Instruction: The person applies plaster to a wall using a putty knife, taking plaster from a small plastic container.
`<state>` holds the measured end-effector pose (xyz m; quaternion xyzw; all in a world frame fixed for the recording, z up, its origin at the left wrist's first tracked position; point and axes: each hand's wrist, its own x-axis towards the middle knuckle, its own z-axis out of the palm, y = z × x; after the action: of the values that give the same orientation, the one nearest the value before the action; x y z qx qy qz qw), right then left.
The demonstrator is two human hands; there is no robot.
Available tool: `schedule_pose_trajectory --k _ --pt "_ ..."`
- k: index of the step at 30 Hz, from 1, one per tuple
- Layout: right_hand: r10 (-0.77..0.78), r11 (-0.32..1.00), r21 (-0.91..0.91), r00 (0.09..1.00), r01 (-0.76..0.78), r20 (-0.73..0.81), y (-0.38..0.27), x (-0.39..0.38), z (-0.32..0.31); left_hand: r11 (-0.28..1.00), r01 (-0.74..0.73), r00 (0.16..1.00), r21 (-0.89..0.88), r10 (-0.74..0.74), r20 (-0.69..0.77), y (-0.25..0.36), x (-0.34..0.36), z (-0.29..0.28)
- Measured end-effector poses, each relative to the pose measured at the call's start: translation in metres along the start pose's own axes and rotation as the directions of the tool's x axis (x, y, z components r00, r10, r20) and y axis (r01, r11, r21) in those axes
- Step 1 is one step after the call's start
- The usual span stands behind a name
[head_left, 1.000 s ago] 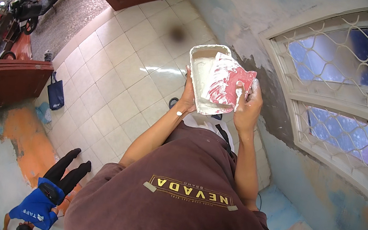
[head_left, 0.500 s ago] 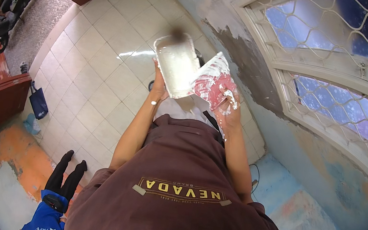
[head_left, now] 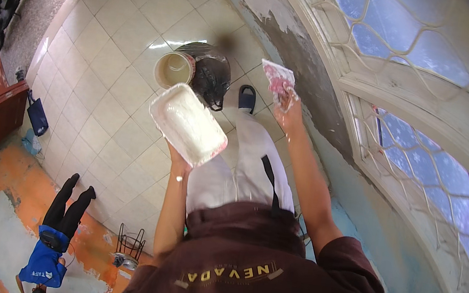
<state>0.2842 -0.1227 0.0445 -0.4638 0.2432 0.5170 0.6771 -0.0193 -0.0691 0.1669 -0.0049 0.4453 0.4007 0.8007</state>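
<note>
The flat, paste-smeared red spreader [head_left: 278, 77], gripped by the right hand [head_left: 288, 107], is now carried clear of the rectangular white tray [head_left: 207, 156], so the two are handled separately. The tray is supported above the cream tiled floor [head_left: 113, 114] by the left hand [head_left: 179, 166], its fingers hidden.

The scraper [head_left: 278, 75] is white-streaked pink, the tray [head_left: 207, 155] creamy white.
</note>
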Motion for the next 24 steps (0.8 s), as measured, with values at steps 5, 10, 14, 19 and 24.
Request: schedule_pose_trajectory --k 5,10,14,19,24 --pt "-0.048 0.989 0.131 0.988 0.068 -0.144 -0.015 0.139 -0.015 0.987 0.082 0.997 -0.137 -0.08 0.017 -0.085 0.017 -0.025" --pt "0.074 0.819 0.563 0.993 -0.114 0.093 -0.056 0.209 -0.011 0.994 0.098 0.987 -0.048 -0.103 -0.124 -0.139 0.043 -0.073" --pt "-0.166 0.751 0.658 0.98 0.054 0.108 -0.067 0.178 -0.013 0.994 0.112 0.993 -0.017 -0.113 -0.046 -0.14 0.056 -0.077" --pt "-0.244 0.763 0.635 0.964 0.125 0.102 -0.058 0.112 -0.061 0.992 0.125 0.991 -0.025 -0.126 -0.046 -0.138 0.065 -0.077" --pt "-0.195 0.977 -0.003 0.886 0.213 -0.42 -0.033 0.102 -0.091 0.991 0.13 0.989 -0.032 -0.132 -0.061 -0.131 0.067 -0.08"
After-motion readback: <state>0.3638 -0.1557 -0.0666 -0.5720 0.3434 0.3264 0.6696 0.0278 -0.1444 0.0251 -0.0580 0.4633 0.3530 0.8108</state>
